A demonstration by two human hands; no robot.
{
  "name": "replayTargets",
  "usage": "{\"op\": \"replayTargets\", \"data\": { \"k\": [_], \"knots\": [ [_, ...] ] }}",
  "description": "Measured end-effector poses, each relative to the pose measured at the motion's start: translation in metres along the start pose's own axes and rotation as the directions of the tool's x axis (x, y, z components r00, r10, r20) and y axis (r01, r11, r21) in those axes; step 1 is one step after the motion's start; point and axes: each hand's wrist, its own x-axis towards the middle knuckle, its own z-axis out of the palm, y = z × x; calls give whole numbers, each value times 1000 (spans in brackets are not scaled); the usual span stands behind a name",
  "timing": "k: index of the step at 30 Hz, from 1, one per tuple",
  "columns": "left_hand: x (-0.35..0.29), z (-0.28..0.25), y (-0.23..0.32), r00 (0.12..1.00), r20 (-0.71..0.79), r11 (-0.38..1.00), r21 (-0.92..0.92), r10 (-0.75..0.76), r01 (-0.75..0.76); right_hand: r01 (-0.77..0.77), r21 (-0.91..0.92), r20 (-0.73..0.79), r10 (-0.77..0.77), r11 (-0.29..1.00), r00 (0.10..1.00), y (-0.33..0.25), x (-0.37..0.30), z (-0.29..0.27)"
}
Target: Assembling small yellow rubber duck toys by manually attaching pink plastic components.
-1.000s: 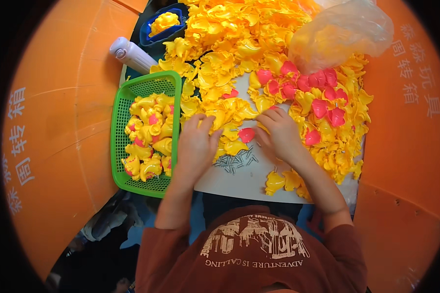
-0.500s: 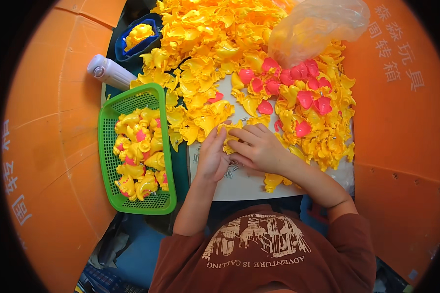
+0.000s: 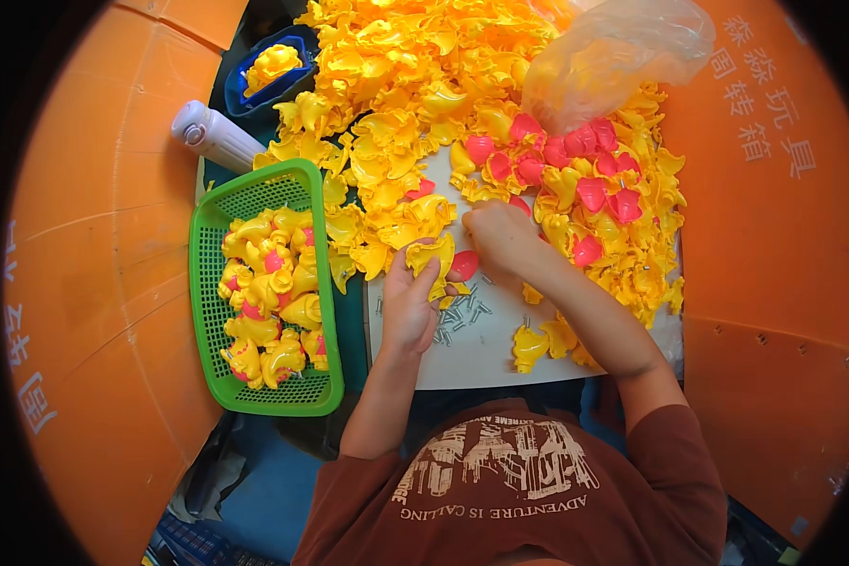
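Observation:
My left hand [image 3: 411, 307] grips a thin yellow plastic toy shell [image 3: 430, 257] between thumb and fingers, over the white board. Beside its thumb is a pink shell piece [image 3: 463, 265]; I cannot tell whether it is held or lies on the board. Farther right, my right hand [image 3: 503, 238] has its fingers curled down by a curved yellow piece [image 3: 483, 192]. Its fingertips are hidden, so what they pinch does not show. Small silver screws [image 3: 457, 318] lie scattered just right of my left hand.
A green basket [image 3: 328, 377] of yellow-and-pink toy figures [image 3: 272, 292] stands at left, with a pale bottle [image 3: 214, 135] behind. Yellow shells [image 3: 387, 57] heap at the back and right, pink shells [image 3: 590, 193] among them. A clear bag [image 3: 613, 57] covers some. Orange panels [image 3: 774, 283] flank both sides.
My right hand has left the yellow shell in my left hand and moved up, away from my body. The pink piece and more of the screws have come into sight.

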Motion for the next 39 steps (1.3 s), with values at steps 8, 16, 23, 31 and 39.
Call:
{"op": "replayTargets", "data": {
  "k": [8,16,23,31,39],
  "knots": [
    [-8,-6,-1,999,-39,999,48,-19,20,-185,105,-229,205,977,952,25,-22,-9],
    [-6,-1,0,1000,-17,999,52,-5,6,-49,160,18,46,986,999,3,-12,-22],
    [-9,-1,-3,999,-16,985,166,51,-48,-195,110,337,148,975,930,-30,16,-15],
    [-7,9,3,996,90,989,147,-9,-5,-191,727,119,153,660,981,5,-14,-38],
    [-10,20,5,973,203,985,155,-112,81,59,989,-55,-32,139,998,-8,-44,-53]
  ]
}}
